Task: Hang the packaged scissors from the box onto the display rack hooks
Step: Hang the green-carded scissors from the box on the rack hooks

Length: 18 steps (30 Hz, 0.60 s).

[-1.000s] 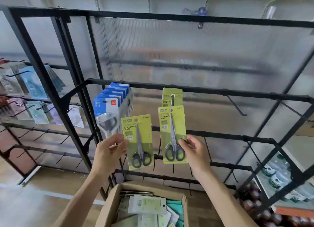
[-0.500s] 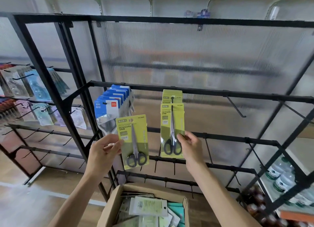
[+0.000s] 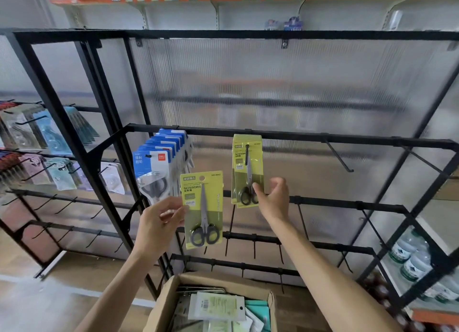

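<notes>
1. Left hand (image 3: 159, 222) pinches the yellow-green card scissors pack (image 3: 201, 210) by its left edge, held upright below the rack bar.
2. Right hand (image 3: 272, 197), fingers loosely curled, touches the hung scissors packs (image 3: 246, 167) on a black metal hook (image 3: 247, 154).
3. Open cardboard box (image 3: 173, 297) sits below, flat packs inside.

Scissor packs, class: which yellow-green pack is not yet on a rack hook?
The yellow-green pack pinched by the left hand, below and left of the hook. The other yellow-green pack already hangs there, at the right hand.
</notes>
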Each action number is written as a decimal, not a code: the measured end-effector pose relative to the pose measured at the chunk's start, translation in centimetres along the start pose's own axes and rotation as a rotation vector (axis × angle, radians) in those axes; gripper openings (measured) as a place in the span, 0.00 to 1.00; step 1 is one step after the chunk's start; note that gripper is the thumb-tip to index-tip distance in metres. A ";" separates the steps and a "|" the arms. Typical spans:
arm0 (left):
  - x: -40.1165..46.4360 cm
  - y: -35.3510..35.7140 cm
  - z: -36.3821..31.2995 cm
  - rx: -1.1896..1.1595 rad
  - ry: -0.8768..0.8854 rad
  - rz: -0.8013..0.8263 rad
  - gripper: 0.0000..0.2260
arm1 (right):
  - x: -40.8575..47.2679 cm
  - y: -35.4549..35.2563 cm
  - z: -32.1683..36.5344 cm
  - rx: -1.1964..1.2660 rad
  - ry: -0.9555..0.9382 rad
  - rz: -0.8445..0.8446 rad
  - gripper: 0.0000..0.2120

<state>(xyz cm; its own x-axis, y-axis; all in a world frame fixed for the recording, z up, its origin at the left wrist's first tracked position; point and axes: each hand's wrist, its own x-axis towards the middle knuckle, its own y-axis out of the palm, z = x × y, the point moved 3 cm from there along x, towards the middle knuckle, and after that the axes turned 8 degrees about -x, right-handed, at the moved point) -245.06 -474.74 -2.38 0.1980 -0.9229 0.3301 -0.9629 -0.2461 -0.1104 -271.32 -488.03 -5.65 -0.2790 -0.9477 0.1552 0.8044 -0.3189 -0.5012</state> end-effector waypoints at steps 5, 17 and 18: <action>-0.1 0.1 0.8 0.042 -0.009 0.030 0.11 | -5.8 -1.5 1.3 0.064 -0.369 0.167 0.20; 0.2 2.4 -0.1 0.045 0.005 0.114 0.02 | -8.0 -1.9 2.9 0.164 -0.402 0.382 0.03; 0.1 2.7 -0.1 0.058 0.016 0.134 0.03 | -7.9 -2.0 2.7 0.165 -0.400 0.372 0.03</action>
<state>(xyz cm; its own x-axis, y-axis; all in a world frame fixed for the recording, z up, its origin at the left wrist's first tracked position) -247.61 -475.51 -2.54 0.0648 -0.9441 0.3232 -0.9682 -0.1379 -0.2086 -269.36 -479.90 -3.59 0.2334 -0.9184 0.3196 0.8907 0.0701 -0.4491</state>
